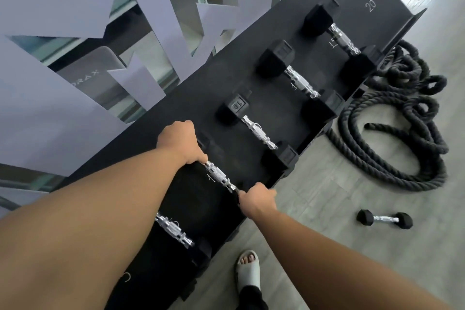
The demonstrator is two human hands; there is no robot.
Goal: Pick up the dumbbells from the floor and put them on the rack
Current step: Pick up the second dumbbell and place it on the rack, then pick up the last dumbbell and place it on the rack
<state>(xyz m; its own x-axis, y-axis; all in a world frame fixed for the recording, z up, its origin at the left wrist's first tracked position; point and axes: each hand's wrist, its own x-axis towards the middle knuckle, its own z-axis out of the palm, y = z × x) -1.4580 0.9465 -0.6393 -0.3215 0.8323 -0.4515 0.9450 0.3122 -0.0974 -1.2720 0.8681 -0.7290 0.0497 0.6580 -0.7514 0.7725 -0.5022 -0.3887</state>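
Hands grip one dumbbell (220, 176) by its ends on the black rack (276, 78): my left hand (180, 142) clasps the far head, my right hand (256, 199) the near one (chrome handle bare between them). Another dumbbell (385, 219) lies on the floor (339, 246), near a coiled rope (402, 133).

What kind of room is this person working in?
Most likely a gym or fitness studio: a black dumbbell rack holds hex dumbbells, a thick battle rope lies coiled on the floor, and a small dumbbell lies nearby.
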